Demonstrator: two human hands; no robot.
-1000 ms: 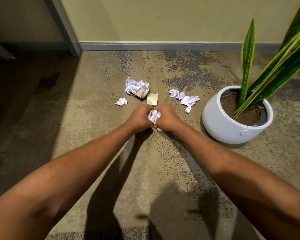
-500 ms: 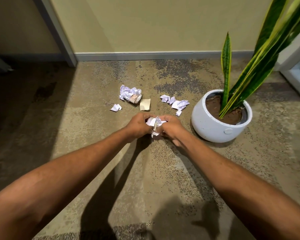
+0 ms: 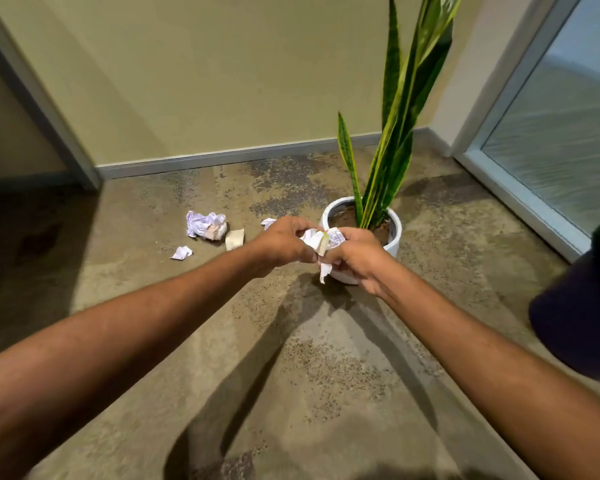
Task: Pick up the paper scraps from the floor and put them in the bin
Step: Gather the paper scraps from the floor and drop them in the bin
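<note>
The left hand (image 3: 284,242) and right hand (image 3: 355,256) meet with fingers curled, together pinching one bunched wad of paper scraps (image 3: 321,239) between them; a white strip hangs below the grip; the purple print on the wad is too small to read; left of the grip, on the floor (image 3: 291,375), lie a crumpled ball (image 3: 205,225), a beige piece (image 3: 235,239) and a small scrap (image 3: 182,252); a white plant pot (image 3: 395,237) stands just behind the right hand.

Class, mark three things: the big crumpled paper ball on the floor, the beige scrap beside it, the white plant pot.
crumpled paper ball (image 3: 205,225), head view, its middle.
beige scrap (image 3: 235,239), head view, its flat face.
white plant pot (image 3: 395,242), head view, right outer wall.
</note>
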